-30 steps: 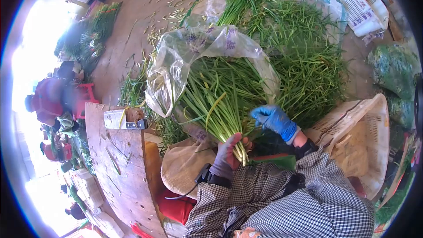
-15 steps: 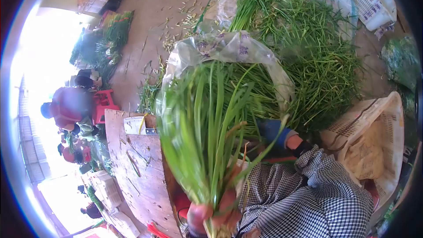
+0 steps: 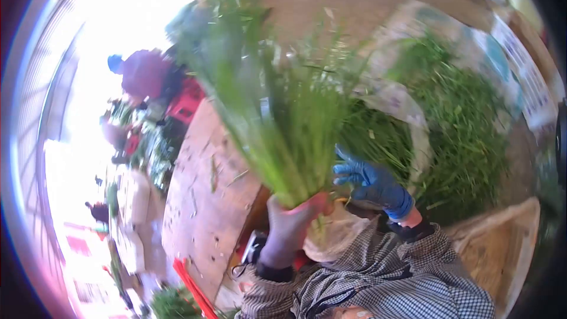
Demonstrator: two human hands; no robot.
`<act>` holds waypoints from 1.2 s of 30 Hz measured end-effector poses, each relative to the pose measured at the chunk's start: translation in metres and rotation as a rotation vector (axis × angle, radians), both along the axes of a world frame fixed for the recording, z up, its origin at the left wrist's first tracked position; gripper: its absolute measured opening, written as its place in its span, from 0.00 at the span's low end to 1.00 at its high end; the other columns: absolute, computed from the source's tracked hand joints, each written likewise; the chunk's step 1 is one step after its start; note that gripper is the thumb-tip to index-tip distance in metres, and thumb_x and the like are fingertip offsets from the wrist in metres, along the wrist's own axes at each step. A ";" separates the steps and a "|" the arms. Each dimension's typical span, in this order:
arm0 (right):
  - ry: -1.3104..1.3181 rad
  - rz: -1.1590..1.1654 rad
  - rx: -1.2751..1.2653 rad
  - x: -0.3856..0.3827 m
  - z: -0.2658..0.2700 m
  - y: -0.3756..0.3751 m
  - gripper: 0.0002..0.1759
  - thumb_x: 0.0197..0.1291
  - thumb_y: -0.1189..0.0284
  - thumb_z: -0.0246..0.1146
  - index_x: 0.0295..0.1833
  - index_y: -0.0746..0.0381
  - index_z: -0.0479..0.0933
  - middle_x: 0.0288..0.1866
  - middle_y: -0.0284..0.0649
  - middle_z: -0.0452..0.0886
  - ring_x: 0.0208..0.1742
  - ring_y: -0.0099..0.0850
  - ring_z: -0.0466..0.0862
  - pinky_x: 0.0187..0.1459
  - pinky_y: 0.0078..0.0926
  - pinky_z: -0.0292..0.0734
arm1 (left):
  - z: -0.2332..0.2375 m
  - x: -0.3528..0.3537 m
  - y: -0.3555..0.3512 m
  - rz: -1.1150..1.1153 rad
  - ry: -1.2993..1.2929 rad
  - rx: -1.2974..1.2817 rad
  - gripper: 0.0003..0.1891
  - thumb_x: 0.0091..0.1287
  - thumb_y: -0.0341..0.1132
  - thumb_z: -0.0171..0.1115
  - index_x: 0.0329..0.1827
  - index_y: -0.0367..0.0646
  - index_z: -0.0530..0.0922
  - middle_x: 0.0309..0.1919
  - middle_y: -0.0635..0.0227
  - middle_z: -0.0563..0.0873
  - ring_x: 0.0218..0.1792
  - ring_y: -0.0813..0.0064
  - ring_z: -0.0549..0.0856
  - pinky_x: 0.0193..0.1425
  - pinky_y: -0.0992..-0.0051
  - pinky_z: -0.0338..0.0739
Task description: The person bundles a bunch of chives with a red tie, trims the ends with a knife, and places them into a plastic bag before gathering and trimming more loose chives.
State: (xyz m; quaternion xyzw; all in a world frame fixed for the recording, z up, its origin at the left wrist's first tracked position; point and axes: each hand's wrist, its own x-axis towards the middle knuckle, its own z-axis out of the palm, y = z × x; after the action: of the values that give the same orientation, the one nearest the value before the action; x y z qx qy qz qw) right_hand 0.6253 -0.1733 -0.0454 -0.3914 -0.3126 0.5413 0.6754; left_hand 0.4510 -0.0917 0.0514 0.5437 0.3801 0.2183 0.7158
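Note:
My left hand (image 3: 292, 224), in a pinkish glove, grips the base of a bunch of long green stalks (image 3: 277, 112) that stands upright and is blurred by motion. My right hand (image 3: 369, 180), in a blue glove, sits just right of the bunch's base with fingers spread, touching the stalks. Behind the hands a clear plastic bag (image 3: 401, 103) holds more green stalks. A large loose pile of the same greens (image 3: 466, 124) lies on the ground to the right.
A worn wooden board (image 3: 207, 201) lies at my left. A pale woven sack (image 3: 502, 248) is at lower right. A person in purple (image 3: 144, 74) sits by a red stool at far left, with other people and greens beyond.
My left hand has swung the bunch from low in front of me to upright. My right hand has come back beside its base. The view has turned left.

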 end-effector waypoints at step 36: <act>-1.661 0.033 0.054 -0.089 0.039 0.283 0.42 0.49 0.53 0.72 0.66 0.64 0.71 0.59 0.54 0.77 0.59 0.47 0.79 0.58 0.38 0.75 | -0.066 -0.261 0.176 -0.102 1.136 1.088 0.62 0.38 0.62 0.75 0.74 0.35 0.55 0.70 0.44 0.63 0.74 0.45 0.57 0.78 0.51 0.45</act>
State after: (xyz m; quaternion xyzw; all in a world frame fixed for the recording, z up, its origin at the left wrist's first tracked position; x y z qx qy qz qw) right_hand 0.5361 0.1098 -0.0068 -0.6425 -0.7279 0.0784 0.2261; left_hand 0.1905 0.0840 -0.0144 0.8626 0.5021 0.0295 0.0547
